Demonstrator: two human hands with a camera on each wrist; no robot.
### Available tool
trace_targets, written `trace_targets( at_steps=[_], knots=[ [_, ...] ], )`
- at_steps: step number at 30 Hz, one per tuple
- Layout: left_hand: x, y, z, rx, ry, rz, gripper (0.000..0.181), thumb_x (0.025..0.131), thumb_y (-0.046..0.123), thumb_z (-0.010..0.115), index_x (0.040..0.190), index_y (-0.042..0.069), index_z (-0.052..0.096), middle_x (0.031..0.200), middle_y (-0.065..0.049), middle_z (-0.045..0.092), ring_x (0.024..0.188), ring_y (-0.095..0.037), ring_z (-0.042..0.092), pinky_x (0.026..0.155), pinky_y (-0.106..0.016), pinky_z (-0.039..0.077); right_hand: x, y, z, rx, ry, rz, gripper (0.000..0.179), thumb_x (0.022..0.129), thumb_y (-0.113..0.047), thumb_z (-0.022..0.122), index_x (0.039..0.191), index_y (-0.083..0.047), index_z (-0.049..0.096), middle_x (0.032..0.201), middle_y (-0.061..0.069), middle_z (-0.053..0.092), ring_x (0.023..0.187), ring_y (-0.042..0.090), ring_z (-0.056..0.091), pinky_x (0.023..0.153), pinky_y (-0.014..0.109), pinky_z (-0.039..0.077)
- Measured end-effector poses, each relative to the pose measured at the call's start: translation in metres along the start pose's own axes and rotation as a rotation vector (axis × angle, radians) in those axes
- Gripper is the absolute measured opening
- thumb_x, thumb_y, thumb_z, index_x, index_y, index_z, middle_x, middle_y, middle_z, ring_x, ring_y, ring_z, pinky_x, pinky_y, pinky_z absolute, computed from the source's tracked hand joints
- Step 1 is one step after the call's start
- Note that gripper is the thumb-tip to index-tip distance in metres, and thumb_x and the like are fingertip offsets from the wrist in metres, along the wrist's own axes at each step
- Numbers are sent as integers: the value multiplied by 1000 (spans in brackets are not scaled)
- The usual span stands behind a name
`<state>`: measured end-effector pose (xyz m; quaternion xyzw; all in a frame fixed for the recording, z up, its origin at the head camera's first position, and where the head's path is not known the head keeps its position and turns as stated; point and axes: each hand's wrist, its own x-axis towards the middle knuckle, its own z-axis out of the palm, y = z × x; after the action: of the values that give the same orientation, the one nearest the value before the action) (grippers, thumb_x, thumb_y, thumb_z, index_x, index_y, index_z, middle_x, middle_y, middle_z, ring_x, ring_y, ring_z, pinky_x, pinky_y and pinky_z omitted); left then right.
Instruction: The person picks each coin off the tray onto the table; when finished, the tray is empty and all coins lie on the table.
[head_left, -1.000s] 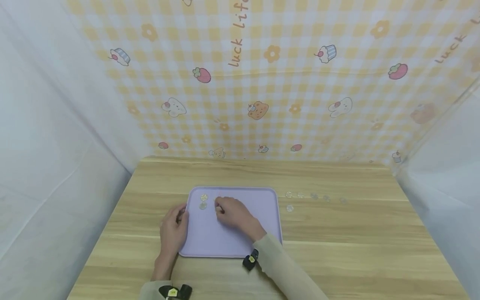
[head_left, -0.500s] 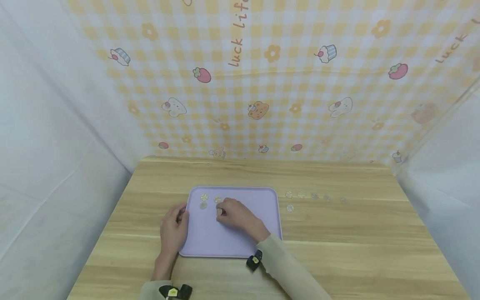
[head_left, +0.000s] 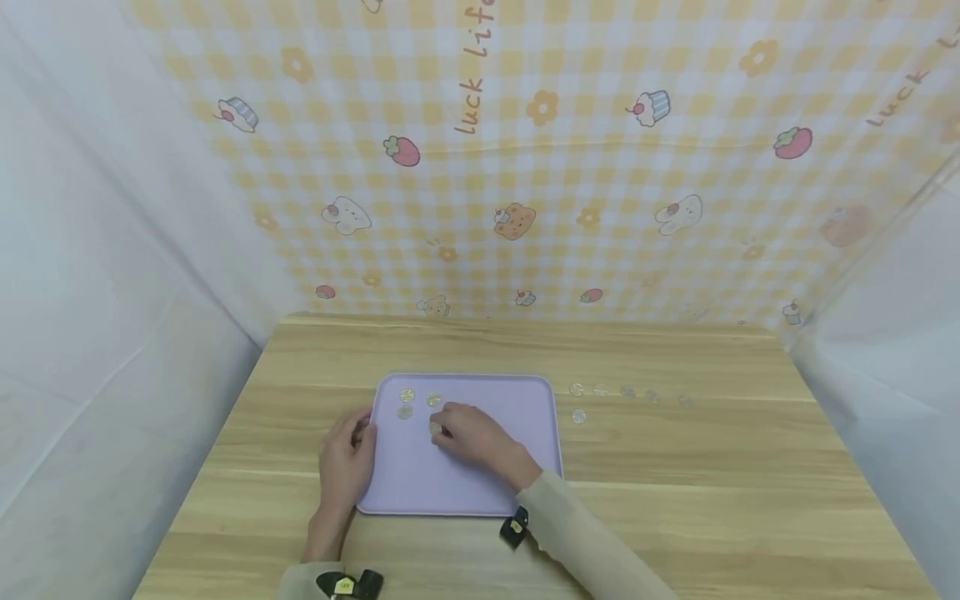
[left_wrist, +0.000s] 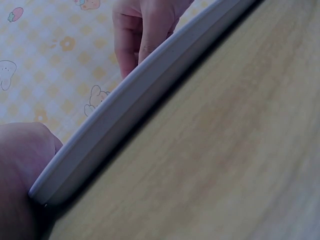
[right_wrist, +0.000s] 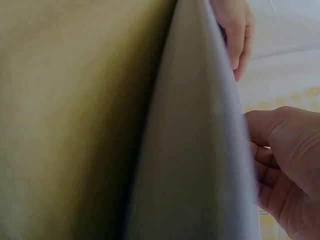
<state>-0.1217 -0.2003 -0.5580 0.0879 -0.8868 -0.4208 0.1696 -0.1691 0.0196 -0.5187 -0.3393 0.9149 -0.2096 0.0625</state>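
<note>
In the head view a lilac tray (head_left: 465,492) lies on the wooden table. My left hand (head_left: 345,467) grips its left rim, thumb and fingers at the edge. My right hand (head_left: 476,433) is over the middle of the tray, its fingers curled and pinching a small coin (head_left: 436,428) close above the surface. Beyond it, two gold-toned coins, a left one (head_left: 407,395) and a right one (head_left: 434,400), lie near the far left corner. A duller coin (head_left: 405,412) sits just in front of the left one. The tray wall hides my right fingertips in the left wrist view.
Right of the tray, several pale, shiny discs (head_left: 627,391) form a row on the table (head_left: 712,500), with one more disc (head_left: 578,416) in front of the row's left end. A checked cloth (head_left: 547,167) hangs behind the table.
My right hand has drawn back slightly toward me, uncovering the second gold-toned coin on the tray; another coin now shows in its fingers. My left hand stays at the rim.
</note>
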Motion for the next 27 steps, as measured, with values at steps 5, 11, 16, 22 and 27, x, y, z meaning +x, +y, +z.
trace_targets(
  at_steps=[5,11,16,22,27],
  knots=[
    [0,-2,1,-3,0,-4,27,97,12,62,122,6,69,106,-9,71,90,-18,67,75,-23,54,-1,-3,4,-14,7,-20,16,98,-17,61,112,-15,69,88,-4,62,73,4,48,64,16,43],
    [0,-4,2,4,5,-4,26,96,13,62,122,7,69,106,-8,71,90,-18,66,75,-23,54,0,-1,9,-28,46,-42,20,98,-14,60,116,-15,69,90,-5,64,73,3,48,66,15,43],
    [0,-3,2,8,0,-9,27,97,13,62,122,7,68,107,-8,71,91,-18,67,76,-25,54,0,0,7,-21,52,-34,8,97,-15,62,91,-16,66,79,-9,55,69,3,45,63,15,40],
    [0,-2,1,7,-8,-27,27,97,14,62,123,8,68,108,-8,71,92,-19,67,77,-25,54,-1,5,5,-49,63,-25,18,94,-19,64,77,-18,58,74,-10,51,67,3,44,62,16,39],
    [0,-2,2,6,-6,-27,28,97,13,62,123,8,68,109,-9,71,93,-20,67,78,-26,55,-2,9,4,-81,95,-9,14,91,-30,70,90,-16,69,85,-7,57,77,5,49,70,18,46]
  ],
)
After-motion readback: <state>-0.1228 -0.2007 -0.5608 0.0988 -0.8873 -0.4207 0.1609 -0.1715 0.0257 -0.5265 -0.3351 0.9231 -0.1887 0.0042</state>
